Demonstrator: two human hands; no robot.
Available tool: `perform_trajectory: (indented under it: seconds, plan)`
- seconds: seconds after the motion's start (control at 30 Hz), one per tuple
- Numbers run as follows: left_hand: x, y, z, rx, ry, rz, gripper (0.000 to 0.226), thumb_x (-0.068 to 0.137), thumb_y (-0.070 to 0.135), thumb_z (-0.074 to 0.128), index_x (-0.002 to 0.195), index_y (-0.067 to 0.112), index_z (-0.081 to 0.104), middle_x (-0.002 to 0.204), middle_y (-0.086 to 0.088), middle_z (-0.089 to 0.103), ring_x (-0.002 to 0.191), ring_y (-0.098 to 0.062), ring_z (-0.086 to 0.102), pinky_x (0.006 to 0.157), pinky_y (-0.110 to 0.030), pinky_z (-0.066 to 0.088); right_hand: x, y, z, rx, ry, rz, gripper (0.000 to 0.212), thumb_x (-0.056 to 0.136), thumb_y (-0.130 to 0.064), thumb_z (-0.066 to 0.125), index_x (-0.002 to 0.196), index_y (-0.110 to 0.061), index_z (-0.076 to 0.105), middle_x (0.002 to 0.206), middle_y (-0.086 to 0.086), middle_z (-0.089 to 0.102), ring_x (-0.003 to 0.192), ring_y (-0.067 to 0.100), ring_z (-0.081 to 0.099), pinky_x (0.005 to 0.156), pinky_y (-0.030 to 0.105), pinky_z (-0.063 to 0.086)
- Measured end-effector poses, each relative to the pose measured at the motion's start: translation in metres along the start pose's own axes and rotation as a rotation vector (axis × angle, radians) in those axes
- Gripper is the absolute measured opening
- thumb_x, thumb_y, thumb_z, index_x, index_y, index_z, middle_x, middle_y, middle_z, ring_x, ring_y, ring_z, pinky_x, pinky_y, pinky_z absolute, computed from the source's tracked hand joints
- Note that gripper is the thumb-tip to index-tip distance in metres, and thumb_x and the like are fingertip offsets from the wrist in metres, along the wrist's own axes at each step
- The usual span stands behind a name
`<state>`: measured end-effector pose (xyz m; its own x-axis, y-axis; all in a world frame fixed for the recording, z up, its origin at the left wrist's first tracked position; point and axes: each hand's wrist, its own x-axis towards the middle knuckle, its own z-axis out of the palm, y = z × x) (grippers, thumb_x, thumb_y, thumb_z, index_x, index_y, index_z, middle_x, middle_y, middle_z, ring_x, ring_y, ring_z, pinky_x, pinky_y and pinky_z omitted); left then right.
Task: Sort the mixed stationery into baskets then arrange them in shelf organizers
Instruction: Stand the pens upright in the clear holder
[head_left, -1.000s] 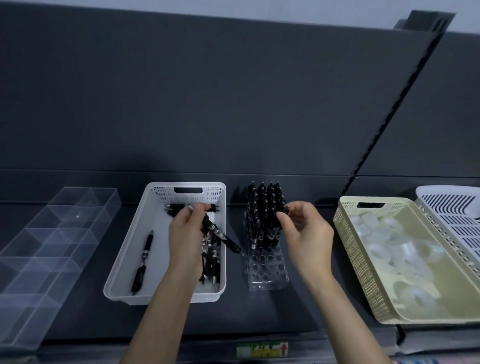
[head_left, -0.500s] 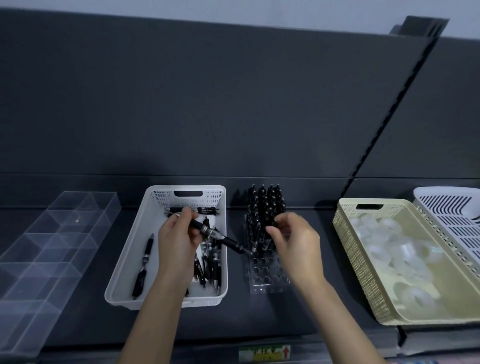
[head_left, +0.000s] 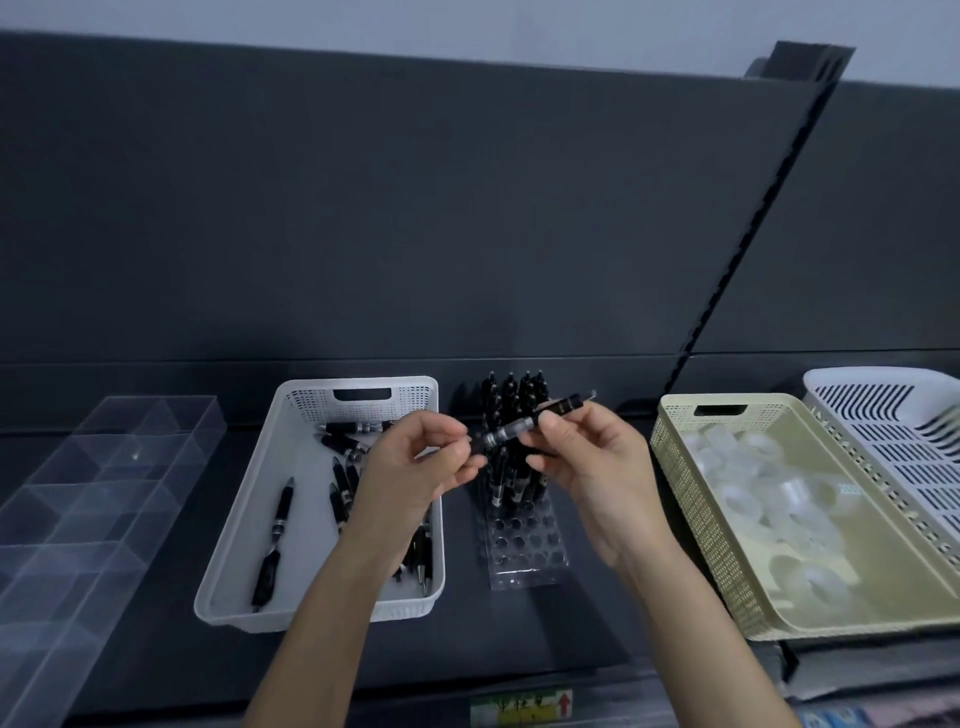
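A black pen (head_left: 524, 425) is held level between both hands above the clear pen rack (head_left: 524, 558). My left hand (head_left: 410, 467) pinches its left end and my right hand (head_left: 587, 457) grips its right part, with the clip end sticking out past the fingers. The rack's back rows hold several upright black pens (head_left: 511, 395); its front holes show bare. The white basket (head_left: 244, 525) to the left holds several loose black pens (head_left: 275, 530).
A clear compartment organizer (head_left: 88, 499) lies at far left. A cream basket (head_left: 696, 499) with several tape rolls (head_left: 769, 488) sits at right, a white slatted basket (head_left: 893, 415) behind it. All rest on a dark shelf with a dark back panel.
My left hand lifted a pen from the white basket and moved right. My right hand left the rack's pens and took hold of the pen's other end.
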<state>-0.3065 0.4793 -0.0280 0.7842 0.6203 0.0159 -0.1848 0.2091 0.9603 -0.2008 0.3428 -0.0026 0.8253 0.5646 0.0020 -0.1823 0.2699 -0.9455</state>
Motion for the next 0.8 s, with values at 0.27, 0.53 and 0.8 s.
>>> perform_trajectory:
  seconds: [0.27, 0.53, 0.8]
  plan:
    - [0.006, -0.013, -0.023, 0.255, 0.189, -0.179, 0.004, 0.09, 0.014, 0.063, 0.091, 0.011, 0.065, 0.091, -0.007, 0.07, 0.09, -0.02, 0.069, 0.08, -0.027, 0.056, 0.012, -0.005, -0.029, -0.596, 0.229, -0.229, 0.025, 0.086, -0.019, 0.065, 0.067, -0.01, 0.051, 0.063, 0.011, 0.063, 0.058, 0.019, 0.057, 0.063, 0.034, 0.048]
    - [0.003, -0.039, -0.028, 0.861, 0.113, -0.109, 0.021, 0.088, 0.022, 0.064, 0.105, 0.033, 0.057, 0.102, 0.02, 0.053, 0.104, -0.006, 0.051, 0.083, -0.021, 0.037, 0.013, 0.025, -0.036, -0.949, 0.196, -0.309, 0.031, 0.082, -0.023, 0.072, 0.063, -0.024, 0.047, 0.058, -0.01, 0.056, 0.059, -0.006, 0.053, 0.053, 0.003, 0.034]
    - [0.001, -0.041, -0.029, 0.736, 0.012, -0.196, 0.041, 0.094, 0.019, 0.057, 0.134, 0.024, 0.053, 0.13, 0.006, 0.059, 0.114, -0.003, 0.054, 0.1, -0.024, 0.04, 0.017, 0.048, -0.038, -1.088, 0.064, -0.256, 0.021, 0.083, -0.022, 0.072, 0.073, -0.011, 0.057, 0.066, -0.004, 0.061, 0.063, 0.011, 0.058, 0.056, 0.009, 0.041]
